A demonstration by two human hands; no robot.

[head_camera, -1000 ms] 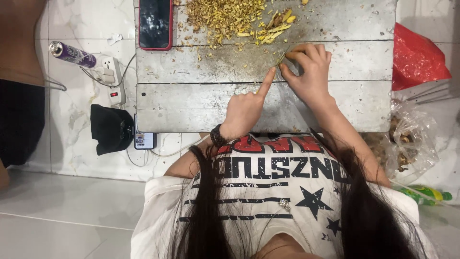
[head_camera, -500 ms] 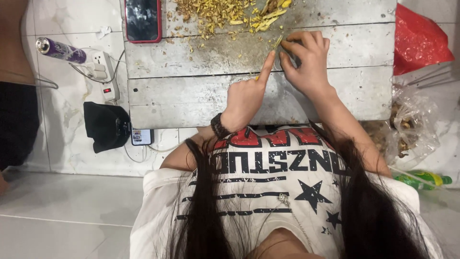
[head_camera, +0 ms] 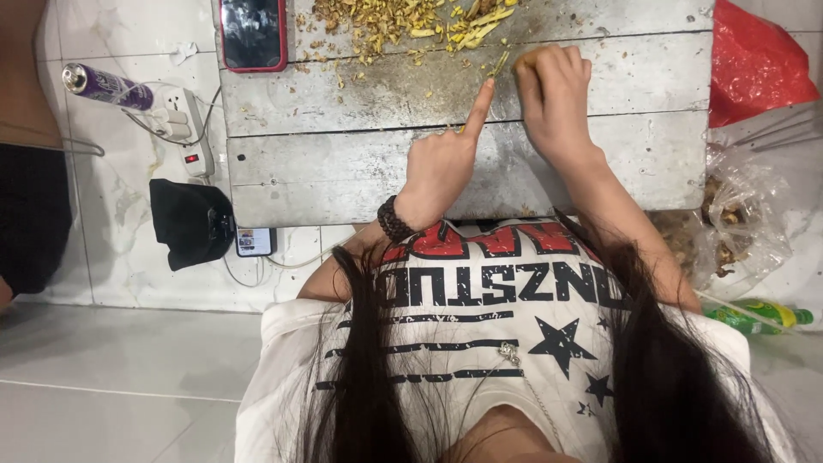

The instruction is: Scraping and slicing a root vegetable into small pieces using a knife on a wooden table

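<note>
From the head view I see the left hand (head_camera: 441,163) resting on the grey wooden board (head_camera: 343,163), most fingers curled in and the index finger stretched forward so its tip meets a thin yellow-green strip (head_camera: 499,63). I cannot tell whether the curled fingers hold a slim tool. The right hand (head_camera: 555,94) sits just beside that fingertip, its fingers folded down tight over a small yellowish piece (head_camera: 525,58) at the far end of the strip, pressing it against the board. Just beyond both hands lies a pile of chopped yellow-brown bits (head_camera: 386,21), with crumbs scattered toward the hands. A phone in a red case (head_camera: 253,33) lies face up at the board's far left corner, well apart from the work. Off the board on the white tiles I note a purple canister (head_camera: 107,86), a white power strip (head_camera: 184,129) with cables, a black pouch (head_camera: 189,221) and a small charger block (head_camera: 255,242). To the right there is a red plastic bag (head_camera: 754,64), a clear bag with brown pieces (head_camera: 729,223) and a green bottle (head_camera: 759,315) lying down. Long dark hair (head_camera: 360,369) and the printed white shirt (head_camera: 480,309) fill the near part of the picture and hide the board's near edge; a beaded black bracelet (head_camera: 393,221) circles the left wrist. Another person's dark clothing (head_camera: 30,214) shows at the far left.
</note>
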